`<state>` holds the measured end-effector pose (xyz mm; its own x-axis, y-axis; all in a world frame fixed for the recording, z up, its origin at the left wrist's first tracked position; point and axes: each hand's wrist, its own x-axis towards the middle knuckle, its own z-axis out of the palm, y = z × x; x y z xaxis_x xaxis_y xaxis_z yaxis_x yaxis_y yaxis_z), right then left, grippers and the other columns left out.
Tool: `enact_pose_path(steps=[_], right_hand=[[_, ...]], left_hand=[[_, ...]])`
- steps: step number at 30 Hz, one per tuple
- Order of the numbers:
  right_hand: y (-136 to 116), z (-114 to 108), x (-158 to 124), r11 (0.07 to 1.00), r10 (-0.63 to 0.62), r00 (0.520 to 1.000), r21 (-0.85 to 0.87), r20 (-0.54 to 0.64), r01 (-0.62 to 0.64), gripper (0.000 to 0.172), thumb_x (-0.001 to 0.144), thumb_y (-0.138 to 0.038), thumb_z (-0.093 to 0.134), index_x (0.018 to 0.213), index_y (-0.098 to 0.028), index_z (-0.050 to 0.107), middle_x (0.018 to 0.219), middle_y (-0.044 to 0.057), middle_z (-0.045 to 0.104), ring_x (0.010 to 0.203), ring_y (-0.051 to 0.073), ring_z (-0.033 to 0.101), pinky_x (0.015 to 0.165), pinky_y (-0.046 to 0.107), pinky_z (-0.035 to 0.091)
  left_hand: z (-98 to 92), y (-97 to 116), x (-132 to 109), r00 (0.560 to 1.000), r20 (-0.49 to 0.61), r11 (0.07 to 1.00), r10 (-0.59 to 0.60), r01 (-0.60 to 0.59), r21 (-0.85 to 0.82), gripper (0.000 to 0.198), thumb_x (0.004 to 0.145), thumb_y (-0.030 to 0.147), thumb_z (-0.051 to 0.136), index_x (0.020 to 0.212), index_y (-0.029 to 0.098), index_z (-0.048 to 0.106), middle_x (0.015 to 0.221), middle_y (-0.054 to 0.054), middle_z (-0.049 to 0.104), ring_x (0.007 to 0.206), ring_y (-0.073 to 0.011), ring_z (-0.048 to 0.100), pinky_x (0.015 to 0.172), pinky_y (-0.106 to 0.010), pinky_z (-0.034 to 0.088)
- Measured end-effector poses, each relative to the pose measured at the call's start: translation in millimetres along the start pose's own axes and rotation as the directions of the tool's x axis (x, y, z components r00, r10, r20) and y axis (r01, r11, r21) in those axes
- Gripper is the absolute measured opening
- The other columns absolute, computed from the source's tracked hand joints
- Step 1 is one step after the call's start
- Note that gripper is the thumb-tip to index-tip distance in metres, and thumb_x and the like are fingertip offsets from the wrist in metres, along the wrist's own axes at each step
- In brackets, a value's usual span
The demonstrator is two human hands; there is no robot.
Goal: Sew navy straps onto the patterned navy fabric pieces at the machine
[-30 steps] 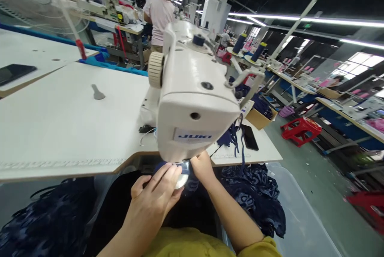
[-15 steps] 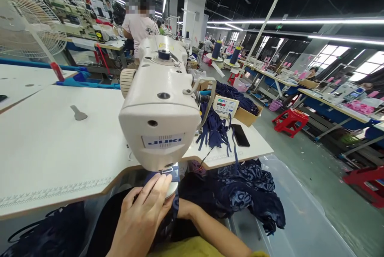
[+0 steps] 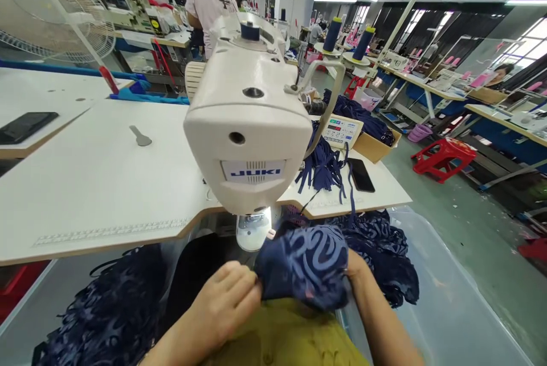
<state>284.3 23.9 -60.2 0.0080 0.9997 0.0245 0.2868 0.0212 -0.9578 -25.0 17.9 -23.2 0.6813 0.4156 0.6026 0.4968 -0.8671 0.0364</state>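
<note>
A navy garment piece (image 3: 305, 263) with a pale swirl pattern is held up in front of the sewing machine (image 3: 250, 126), partly smeared by motion. My left hand (image 3: 228, 297) grips its left edge, fingers curled closed. At its right side my right hand (image 3: 354, 266) holds the cloth, the fingers mostly hidden behind the folds. The machine's lit round work bed (image 3: 252, 235) shows under the head, just beyond the cloth and apart from my left hand.
White tabletop (image 3: 166, 183) spreads left, with a small metal plate (image 3: 141, 137) on it. Navy straps (image 3: 322, 163), a control panel (image 3: 342, 131) and a phone (image 3: 362, 175) lie right. Dark garments fill bins (image 3: 444, 286) on both sides. A person (image 3: 211, 7) stands beyond the machine.
The cloth has come off the machine bed and moved toward me and right. My left hand has drawn back from the bed, and my right hand has moved right. The camera view has shifted.
</note>
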Motion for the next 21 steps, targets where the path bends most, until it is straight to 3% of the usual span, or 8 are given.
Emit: enact_pose_path(steps=[2, 5, 7, 9, 12, 16, 19, 21], right_hand=[[2, -13, -2, 0.996, 0.075, 0.992, 0.031, 0.104, -0.079, 0.037, 0.086, -0.052, 0.057, 0.079, -0.016, 0.066, 0.078, 0.007, 0.065, 0.069, 0.017, 0.059, 0.061, 0.031, 0.051], [1, -4, 3, 0.978, 0.179, 0.95, 0.061, 0.258, -0.201, 0.051, 0.079, -0.062, 0.057, 0.059, -0.015, 0.059, 0.057, 0.001, 0.054, 0.054, 0.014, 0.048, 0.053, 0.029, 0.043], [-2, 24, 9, 0.959, 0.216, 0.925, 0.111, 0.311, -0.261, 0.05, 0.079, -0.063, 0.056, 0.063, -0.015, 0.057, 0.059, -0.001, 0.052, 0.056, 0.012, 0.045, 0.057, 0.027, 0.041], [-9, 61, 13, 0.925, 0.217, 0.927, 0.24, 0.307, -0.296, 0.048, 0.081, -0.062, 0.054, 0.072, -0.015, 0.056, 0.065, -0.001, 0.053, 0.062, 0.013, 0.047, 0.063, 0.026, 0.042], [-22, 104, 12, 0.891, 0.211, 0.934, 0.337, 0.287, -0.305, 0.048, 0.085, -0.064, 0.045, 0.076, -0.017, 0.049, 0.066, -0.001, 0.05, 0.062, 0.013, 0.046, 0.062, 0.026, 0.041], [-39, 116, 6, 1.0, 0.025, 0.966, 0.008, 0.257, -0.028, 0.043, 0.094, -0.054, 0.031, 0.071, -0.02, 0.043, 0.064, -0.002, 0.045, 0.06, 0.013, 0.042, 0.058, 0.024, 0.035], [-42, 109, 8, 0.929, -0.028, 0.949, -0.343, 0.315, 0.141, 0.035, 0.097, -0.04, 0.03, 0.07, -0.02, 0.041, 0.061, -0.002, 0.044, 0.055, 0.012, 0.04, 0.055, 0.024, 0.03], [-40, 108, 12, 0.839, -0.01, 0.954, -0.517, 0.299, 0.17, 0.029, 0.096, -0.032, 0.036, 0.071, -0.02, 0.045, 0.063, 0.0, 0.05, 0.057, 0.014, 0.045, 0.057, 0.025, 0.031]], left_hand=[[8.9, -2, -19, 0.985, 0.17, 0.997, 0.0, 0.014, -0.08, 0.026, 0.09, 0.012, 0.039, 0.072, 0.021, 0.055, 0.064, 0.001, 0.058, 0.06, -0.0138, 0.054, 0.065, -0.028, 0.043], [20.6, -5, -36, 0.912, 0.326, 0.965, -0.25, 0.261, 0.011, 0.02, 0.092, 0.025, 0.042, 0.085, 0.02, 0.06, 0.08, -0.004, 0.066, 0.063, -0.0169, 0.06, 0.058, -0.029, 0.046], [24.0, -4, -34, 0.887, 0.321, 0.939, -0.332, 0.342, 0.026, 0.032, 0.09, 0.036, 0.048, 0.115, 0.017, 0.056, 0.106, -0.01, 0.067, 0.085, -0.021, 0.065, 0.069, -0.031, 0.051], [25.4, -1, -25, 0.906, 0.268, 0.941, -0.326, 0.339, -0.002, 0.046, 0.089, 0.041, 0.05, 0.128, 0.016, 0.047, 0.116, -0.012, 0.064, 0.098, -0.0228, 0.063, 0.079, -0.033, 0.051], [28.4, 2, -12, 0.935, 0.183, 0.951, -0.304, 0.311, -0.008, 0.024, 0.094, 0.027, 0.039, 0.104, 0.014, 0.057, 0.084, -0.008, 0.069, 0.073, -0.019, 0.064, 0.067, -0.031, 0.051], [35.3, 0, -14, 0.923, 0.161, 0.936, -0.35, 0.351, 0.025, 0.025, 0.091, 0.013, 0.031, 0.088, 0.014, 0.055, 0.055, -0.002, 0.057, 0.05, -0.0171, 0.054, 0.052, -0.03, 0.045], [39.8, 2, -18, 0.919, 0.179, 0.934, -0.351, 0.356, 0.005, 0.027, 0.092, 0.012, 0.028, 0.083, 0.016, 0.054, 0.056, -0.002, 0.056, 0.052, -0.0169, 0.055, 0.051, -0.029, 0.044], [41.5, 6, -17, 0.921, 0.208, 0.939, -0.331, 0.342, -0.02, 0.028, 0.094, 0.017, 0.031, 0.076, 0.018, 0.052, 0.056, -0.002, 0.057, 0.051, -0.0159, 0.054, 0.052, -0.028, 0.043]])
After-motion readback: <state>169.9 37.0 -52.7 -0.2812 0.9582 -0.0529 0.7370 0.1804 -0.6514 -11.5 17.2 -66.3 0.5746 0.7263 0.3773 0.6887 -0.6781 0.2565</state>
